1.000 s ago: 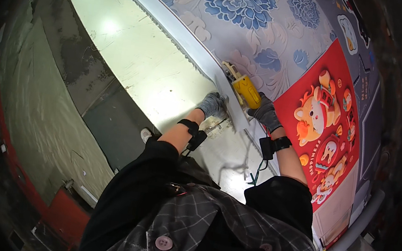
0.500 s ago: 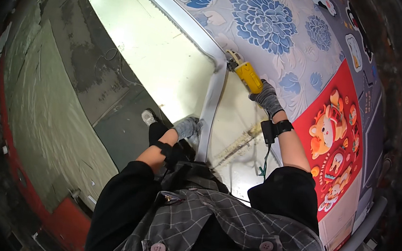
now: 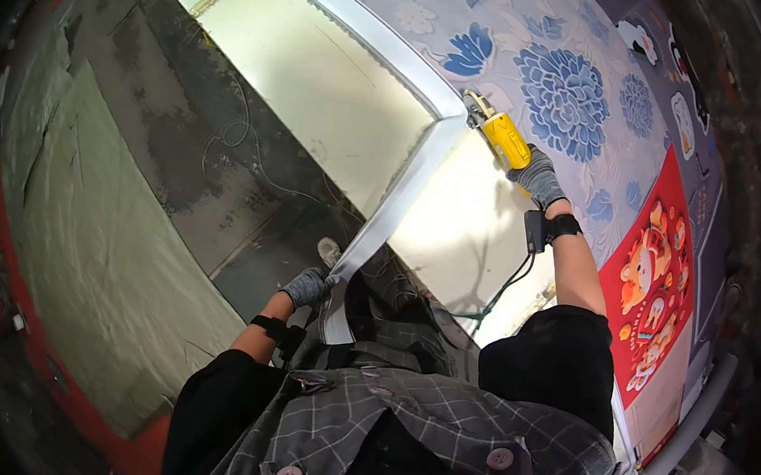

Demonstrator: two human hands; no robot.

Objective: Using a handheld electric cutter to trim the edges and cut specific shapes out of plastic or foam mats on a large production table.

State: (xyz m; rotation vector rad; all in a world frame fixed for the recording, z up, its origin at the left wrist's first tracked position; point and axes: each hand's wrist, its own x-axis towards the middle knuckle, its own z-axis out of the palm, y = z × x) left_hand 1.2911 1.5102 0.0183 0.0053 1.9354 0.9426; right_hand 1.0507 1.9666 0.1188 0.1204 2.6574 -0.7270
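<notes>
My right hand (image 3: 538, 177), in a grey glove, is wrapped around a yellow handheld power tool (image 3: 506, 139). The tool's metal head rests at the edge of a blue floral sheet (image 3: 561, 97). From that spot a pale strip (image 3: 391, 209) bends away from the sheet and runs down toward my body. My left hand (image 3: 307, 286), also gloved, has its fingers closed on the strip near its lower end. Farther on, the strip still lies along the sheet's border.
A bright cream work surface (image 3: 327, 48) shows beside the floral sheet. A red printed panel (image 3: 653, 297) with cartoon figures lies to the right. On the left are a dark floor (image 3: 165, 110) with a thin loose wire and a pale green crumpled sheet (image 3: 85, 232).
My left hand has drawn the strip left and toward me, so it slants out over the floor. The tool in my right hand sits farther right in view.
</notes>
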